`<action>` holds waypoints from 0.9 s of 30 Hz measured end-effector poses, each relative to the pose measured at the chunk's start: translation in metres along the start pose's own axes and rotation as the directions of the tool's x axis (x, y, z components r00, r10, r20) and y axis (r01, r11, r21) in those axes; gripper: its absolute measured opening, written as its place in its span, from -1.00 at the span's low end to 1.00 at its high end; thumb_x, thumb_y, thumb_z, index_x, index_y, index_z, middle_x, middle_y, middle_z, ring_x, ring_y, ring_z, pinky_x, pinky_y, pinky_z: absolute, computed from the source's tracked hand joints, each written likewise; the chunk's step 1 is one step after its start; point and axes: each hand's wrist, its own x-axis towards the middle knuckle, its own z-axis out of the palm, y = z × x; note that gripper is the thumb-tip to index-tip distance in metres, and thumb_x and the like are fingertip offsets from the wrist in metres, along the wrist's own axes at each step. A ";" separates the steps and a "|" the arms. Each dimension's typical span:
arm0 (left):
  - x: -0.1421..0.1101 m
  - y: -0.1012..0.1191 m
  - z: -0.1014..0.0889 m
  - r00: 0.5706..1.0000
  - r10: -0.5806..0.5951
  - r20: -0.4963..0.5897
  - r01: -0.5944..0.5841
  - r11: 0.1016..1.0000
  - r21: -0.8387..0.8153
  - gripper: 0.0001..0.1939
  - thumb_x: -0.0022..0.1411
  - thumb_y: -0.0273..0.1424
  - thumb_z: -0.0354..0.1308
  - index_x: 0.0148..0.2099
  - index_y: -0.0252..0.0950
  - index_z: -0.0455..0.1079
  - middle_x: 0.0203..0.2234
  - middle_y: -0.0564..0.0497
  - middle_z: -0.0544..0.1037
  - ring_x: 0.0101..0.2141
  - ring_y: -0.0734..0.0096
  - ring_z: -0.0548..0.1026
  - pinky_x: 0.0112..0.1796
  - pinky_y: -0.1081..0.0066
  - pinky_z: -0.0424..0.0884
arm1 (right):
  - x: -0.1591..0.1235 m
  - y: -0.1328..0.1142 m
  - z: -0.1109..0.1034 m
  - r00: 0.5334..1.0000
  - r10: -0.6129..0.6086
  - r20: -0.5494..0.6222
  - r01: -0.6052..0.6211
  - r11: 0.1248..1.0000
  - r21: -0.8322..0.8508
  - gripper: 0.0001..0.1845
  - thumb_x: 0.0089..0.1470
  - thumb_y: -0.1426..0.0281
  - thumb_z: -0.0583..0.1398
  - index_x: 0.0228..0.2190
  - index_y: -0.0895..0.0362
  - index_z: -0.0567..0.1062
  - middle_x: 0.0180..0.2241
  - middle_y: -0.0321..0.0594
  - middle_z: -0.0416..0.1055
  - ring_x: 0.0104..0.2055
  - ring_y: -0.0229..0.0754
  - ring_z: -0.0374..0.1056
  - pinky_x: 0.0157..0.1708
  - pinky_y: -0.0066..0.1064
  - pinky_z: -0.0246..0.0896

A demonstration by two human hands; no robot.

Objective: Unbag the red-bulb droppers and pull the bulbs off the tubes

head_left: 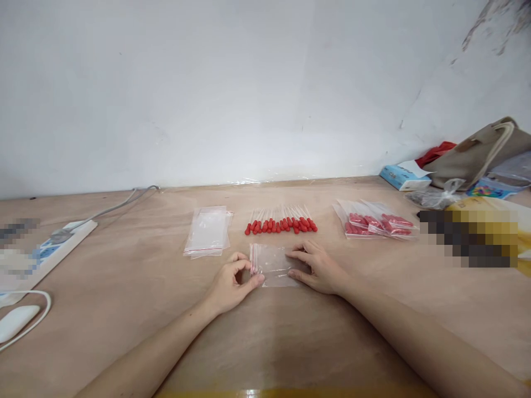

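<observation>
A small clear zip bag point(274, 264) with a red seal strip lies flat on the wooden table point(265, 342) in front of me. My left hand point(233, 283) pinches the bag's left, sealed end between thumb and fingers. My right hand point(318, 267) lies flat on the bag's right part, fingers stretched out and pressing it down. Just behind the bag lies a row of several clear droppers with red bulbs point(281, 223). A stack of empty zip bags point(208, 230) sits to the left of the row. Filled bags with red bulbs point(378, 224) lie to the right.
A white power strip point(53, 249) with its cable lies at the left, and a white mouse point(16, 322) near the left edge. At the right back stand a tan bag point(477, 155), a blue box point(403, 177) and a knotted plastic bag point(435, 196). A white wall runs behind.
</observation>
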 end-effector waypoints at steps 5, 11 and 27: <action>0.005 0.000 -0.005 0.971 -0.024 0.238 0.079 0.971 -0.224 -0.71 0.08 -0.18 0.09 -0.46 -0.32 0.26 -0.58 0.11 0.32 -0.60 0.62 0.22 -0.56 0.55 0.14 | 0.000 0.001 0.001 1.000 -0.001 -0.012 0.001 1.000 0.008 -0.58 0.00 0.20 0.13 -0.08 0.05 0.37 -0.17 -0.11 0.29 -0.14 -0.11 0.23 -0.15 -0.21 0.16; 0.004 -0.004 -0.012 0.932 -0.195 0.306 0.288 0.910 -0.297 -0.67 0.03 -0.16 0.13 -0.51 -0.30 0.14 -0.70 0.15 0.33 -0.64 0.57 0.31 -0.59 0.55 0.18 | -0.001 -0.001 0.001 1.000 0.016 -0.004 -0.016 1.000 -0.027 -0.56 0.01 0.16 0.12 -0.08 0.06 0.37 -0.16 -0.11 0.29 -0.13 -0.11 0.22 -0.14 -0.20 0.16; 0.010 -0.003 -0.009 0.878 0.131 0.460 -0.334 0.857 0.393 -0.43 0.26 -0.13 -0.23 0.26 -0.14 -0.23 0.23 -0.03 -0.15 0.21 0.22 -0.18 0.13 0.03 -0.32 | 0.000 -0.006 -0.005 0.994 0.019 0.109 -0.005 0.992 -0.128 -0.35 -0.04 -0.04 0.05 0.03 0.01 0.26 0.01 -0.10 0.24 0.01 -0.02 0.15 -0.04 -0.08 -0.03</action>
